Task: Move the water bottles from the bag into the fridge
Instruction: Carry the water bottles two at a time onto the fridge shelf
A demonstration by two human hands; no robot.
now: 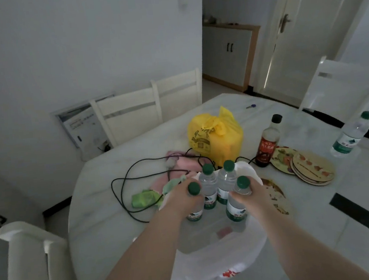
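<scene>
Several clear water bottles with green caps stand in an open white plastic bag (214,262) on the table. My left hand (184,201) grips the neck of the near-left bottle (195,214). My right hand (253,193) grips the neck of the near-right bottle (236,211). Two more bottles (208,182) (226,178) stand just behind them, untouched. Another water bottle (348,135) stands apart at the table's right edge. No fridge is in view.
On the white table (318,206) lie a yellow bag (215,137), a dark sauce bottle (267,142), round coasters (311,166), black cables (125,185) and pink and green cloths (144,198). White chairs (127,113) surround the table. A door (303,29) stands behind.
</scene>
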